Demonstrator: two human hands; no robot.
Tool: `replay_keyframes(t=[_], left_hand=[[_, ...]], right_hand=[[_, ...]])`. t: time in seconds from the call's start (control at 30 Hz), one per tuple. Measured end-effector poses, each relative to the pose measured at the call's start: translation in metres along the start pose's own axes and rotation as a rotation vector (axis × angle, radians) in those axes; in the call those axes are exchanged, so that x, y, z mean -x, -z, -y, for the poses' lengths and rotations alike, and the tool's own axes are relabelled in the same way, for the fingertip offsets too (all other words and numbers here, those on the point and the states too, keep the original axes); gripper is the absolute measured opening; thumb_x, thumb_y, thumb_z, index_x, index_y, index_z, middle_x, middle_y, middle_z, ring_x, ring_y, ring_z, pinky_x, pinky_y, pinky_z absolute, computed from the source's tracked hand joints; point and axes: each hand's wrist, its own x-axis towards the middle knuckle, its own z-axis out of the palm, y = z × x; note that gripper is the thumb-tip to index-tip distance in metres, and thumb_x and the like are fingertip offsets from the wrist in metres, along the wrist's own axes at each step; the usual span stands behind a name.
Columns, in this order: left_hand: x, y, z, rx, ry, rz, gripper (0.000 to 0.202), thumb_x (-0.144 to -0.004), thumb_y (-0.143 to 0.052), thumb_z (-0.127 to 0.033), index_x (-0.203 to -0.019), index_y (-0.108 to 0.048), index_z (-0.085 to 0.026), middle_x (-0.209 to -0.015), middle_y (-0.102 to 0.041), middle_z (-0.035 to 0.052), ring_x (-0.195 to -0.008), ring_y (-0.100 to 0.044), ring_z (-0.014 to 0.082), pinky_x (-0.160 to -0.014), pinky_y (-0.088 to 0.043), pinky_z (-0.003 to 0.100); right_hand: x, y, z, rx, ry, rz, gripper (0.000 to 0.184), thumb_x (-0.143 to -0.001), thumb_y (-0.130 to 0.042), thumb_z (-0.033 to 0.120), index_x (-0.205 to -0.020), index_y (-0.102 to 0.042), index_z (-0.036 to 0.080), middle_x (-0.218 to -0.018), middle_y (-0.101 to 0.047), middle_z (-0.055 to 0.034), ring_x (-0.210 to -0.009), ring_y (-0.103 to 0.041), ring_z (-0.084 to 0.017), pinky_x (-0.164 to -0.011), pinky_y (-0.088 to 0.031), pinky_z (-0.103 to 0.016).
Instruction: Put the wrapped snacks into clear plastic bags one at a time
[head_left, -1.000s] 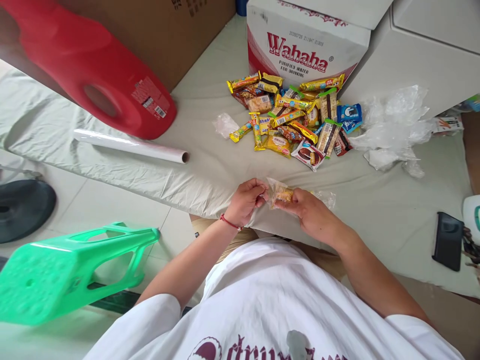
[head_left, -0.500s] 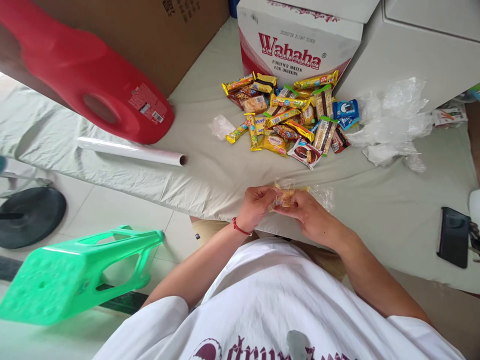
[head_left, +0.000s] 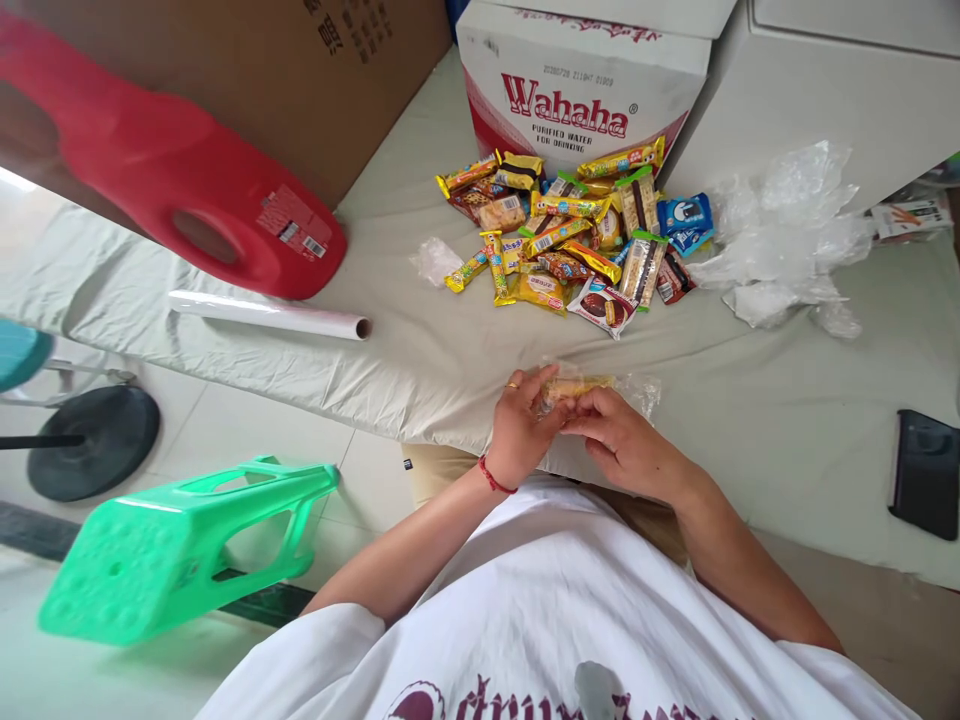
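Close to the bed-like surface's front edge, a small yellowish snack pack lies within clear, crinkled plastic film. My left hand, with a ring and a red bracelet, grips the pack's left side, fingers over its top. My right hand pinches the near edge, its fingertips meeting my left thumb. Part of the pack is hidden beneath my fingers. Beyond both hands lies a pile of wrapped snacks, with yellow bars, rice-cracker bars and a chocolate pie.
A white tube roll and a red jug lie left. Behind the snacks stands a Wahaba-style water carton. Crumpled clear plastic is at right, beyond a black phone. A green stool lies on the floor.
My left fingers have shifted up over the pack's far side, and my right hand has moved to its near edge. The view has shifted slightly.
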Motion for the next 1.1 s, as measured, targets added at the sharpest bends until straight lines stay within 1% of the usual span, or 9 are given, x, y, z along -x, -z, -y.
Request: replay_keyframes(t=[0.17, 0.27, 0.37, 0.47, 0.6, 0.8, 0.93, 1.0, 1.1], left_hand=[[-0.003, 0.008, -0.001, 0.039, -0.031, -0.128, 0.02, -0.097, -0.061, -0.028, -0.108, -0.077, -0.022, -0.073, -0.055, -0.0015, -0.065, -0.051, 0.0121, -0.064, -0.044, 0.027], [-0.001, 0.014, 0.001, -0.067, -0.236, -0.194, 0.018, -0.098, -0.061, -0.024, -0.102, -0.078, -0.024, -0.071, -0.06, -0.0006, -0.073, -0.054, 0.0151, -0.073, -0.047, 0.031], [0.004, 0.015, 0.005, -0.181, -0.502, -0.127, 0.019, -0.096, -0.062, -0.019, -0.103, -0.078, -0.026, -0.073, -0.067, 0.0012, -0.08, -0.056, 0.0182, -0.079, -0.049, 0.034], [0.009, 0.011, 0.008, -0.185, -0.603, 0.005, 0.023, -0.097, -0.056, -0.019, -0.106, -0.077, -0.024, -0.078, -0.071, 0.0038, -0.077, -0.058, 0.0186, -0.074, -0.05, 0.035], [0.007, 0.005, 0.006, -0.062, -0.459, 0.028, 0.031, -0.101, -0.045, -0.021, -0.117, -0.072, -0.022, -0.076, -0.068, 0.0025, -0.074, -0.059, 0.0176, -0.075, -0.052, 0.035], [0.002, -0.005, 0.002, -0.048, -0.154, -0.053, 0.027, -0.096, -0.059, -0.025, -0.121, -0.067, -0.021, -0.06, -0.046, -0.0064, -0.063, -0.052, 0.014, -0.07, -0.048, 0.029], [-0.002, -0.007, 0.004, -0.239, -0.049, -0.201, 0.062, -0.082, -0.076, -0.042, -0.135, -0.055, -0.018, -0.097, -0.062, 0.0056, -0.093, -0.058, 0.023, -0.091, -0.049, 0.041], [-0.005, -0.004, 0.008, -0.347, 0.0, -0.102, 0.068, -0.076, -0.08, -0.055, -0.128, -0.06, -0.016, -0.115, -0.062, 0.0147, -0.111, -0.056, 0.0316, -0.1, -0.045, 0.049], [-0.007, -0.001, 0.013, -0.45, 0.064, 0.067, 0.058, -0.075, -0.077, -0.066, -0.105, -0.069, -0.017, -0.122, -0.062, 0.0184, -0.118, -0.052, 0.0384, -0.101, -0.043, 0.054]], right_hand=[[-0.001, -0.002, -0.003, 0.021, 0.006, -0.027, 0.045, -0.082, -0.053, -0.005, -0.113, -0.072, 0.021, -0.109, -0.06, -0.0094, -0.105, -0.058, -0.022, -0.093, -0.055, -0.042], [-0.001, -0.004, -0.004, 0.031, -0.017, -0.036, 0.041, -0.081, -0.053, -0.005, -0.105, -0.073, 0.021, -0.107, -0.06, -0.009, -0.102, -0.059, -0.022, -0.091, -0.056, -0.04], [-0.001, -0.005, -0.003, 0.036, -0.048, -0.021, 0.038, -0.079, -0.052, -0.006, -0.098, -0.073, 0.019, -0.103, -0.06, -0.0083, -0.099, -0.059, -0.022, -0.088, -0.056, -0.038], [-0.003, -0.005, 0.0, 0.05, -0.068, -0.002, 0.036, -0.079, -0.052, -0.005, -0.096, -0.074, 0.018, -0.098, -0.06, -0.0082, -0.096, -0.059, -0.023, -0.085, -0.055, -0.038], [-0.005, -0.007, 0.002, 0.051, -0.047, -0.013, 0.041, -0.077, -0.052, -0.007, -0.101, -0.074, 0.018, -0.105, -0.063, -0.0095, -0.103, -0.058, -0.024, -0.093, -0.054, -0.042], [-0.003, -0.009, 0.005, 0.07, -0.046, -0.031, 0.041, -0.078, -0.052, -0.006, -0.102, -0.073, 0.019, -0.107, -0.065, -0.0095, -0.102, -0.057, -0.024, -0.093, -0.053, -0.043], [0.002, -0.014, 0.006, 0.094, -0.049, -0.07, 0.044, -0.082, -0.051, -0.004, -0.11, -0.073, 0.021, -0.11, -0.066, -0.0095, -0.101, -0.056, -0.024, -0.092, -0.054, -0.044], [0.008, -0.015, 0.007, 0.082, -0.028, -0.09, 0.04, -0.085, -0.052, 0.0, -0.112, -0.073, 0.022, -0.112, -0.066, -0.0102, -0.102, -0.058, -0.025, -0.094, -0.054, -0.047], [0.021, -0.003, 0.007, -0.063, -0.018, -0.048, 0.028, -0.093, -0.055, 0.012, -0.111, -0.074, 0.024, -0.117, -0.069, -0.0097, -0.108, -0.062, -0.025, -0.099, -0.053, -0.048]])
